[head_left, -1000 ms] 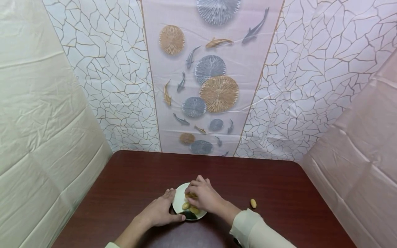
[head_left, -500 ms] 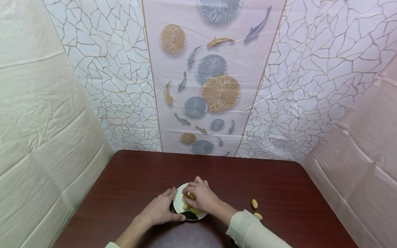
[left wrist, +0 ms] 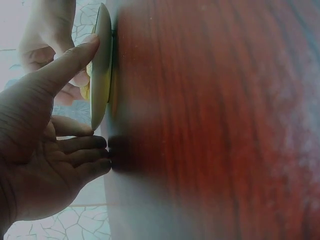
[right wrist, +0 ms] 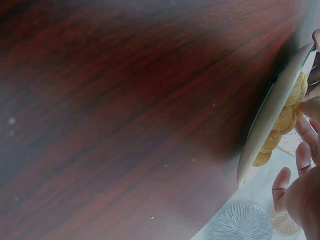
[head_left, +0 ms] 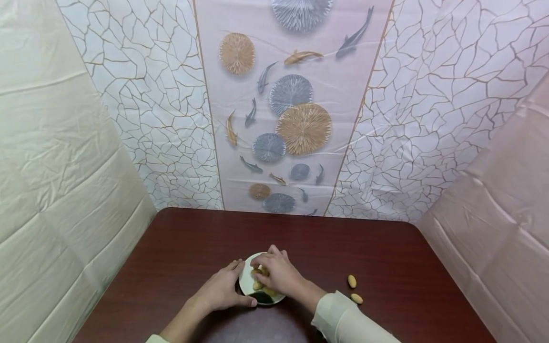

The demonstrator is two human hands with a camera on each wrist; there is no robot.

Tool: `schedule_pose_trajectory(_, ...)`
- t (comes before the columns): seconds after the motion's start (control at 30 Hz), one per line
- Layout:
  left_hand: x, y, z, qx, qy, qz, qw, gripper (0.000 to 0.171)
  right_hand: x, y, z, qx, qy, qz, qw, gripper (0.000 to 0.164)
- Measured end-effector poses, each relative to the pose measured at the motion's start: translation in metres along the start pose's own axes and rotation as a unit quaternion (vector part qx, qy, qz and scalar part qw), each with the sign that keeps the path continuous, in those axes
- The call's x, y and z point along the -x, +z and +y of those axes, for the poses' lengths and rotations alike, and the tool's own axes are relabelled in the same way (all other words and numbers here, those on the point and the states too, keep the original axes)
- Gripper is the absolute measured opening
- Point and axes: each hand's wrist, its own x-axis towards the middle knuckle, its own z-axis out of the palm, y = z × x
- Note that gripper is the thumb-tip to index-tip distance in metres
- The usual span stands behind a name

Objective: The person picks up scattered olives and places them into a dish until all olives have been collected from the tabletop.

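Note:
A round white plate (head_left: 246, 280) with a dark green patch (head_left: 260, 298) along its near side sits on the table and bears several small yellow oval pieces (right wrist: 284, 120). With its thumb on the near rim and its straight fingers along the left side, my left hand (head_left: 219, 289) spans the plate's edge. In the left wrist view, the other fingertips (left wrist: 107, 165) reach down to the tabletop. My right hand (head_left: 280, 272) is over the plate, thumb and curved fingers around yellow-brown pieces in the heap. Its palm side and part of the heap are hidden in the head view.
Two more yellow oval pieces, one farther back (head_left: 351, 281) and one nearer (head_left: 357, 298), lie on the dark red-brown table (head_left: 193, 238), right of the plate. A patterned cloth (head_left: 279, 166) hangs behind the table, with pale cloth on both sides.
My right hand has shifted slightly left over the plate. Its sleeve moved left too, uncovering the second loose piece. The left hand and plate stay in place.

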Motion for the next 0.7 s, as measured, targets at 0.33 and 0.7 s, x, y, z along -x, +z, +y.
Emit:
schedule_pose_trajectory(0.33, 0.000, -0.002, 0.002, -0.006, -0.003, 0.004, 1.0000, 0.123, 0.002, 0.003, 0.003, 0.002, -0.002, 0.018, 1.000, 0.022)
schedule_pose_trajectory(0.7, -0.002, 0.001, -0.003, -0.009, 0.004, 0.006, 0.9999, 0.125, 0.018, -0.024, 0.005, 0.028, -0.019, 0.050, 0.998, 0.037)
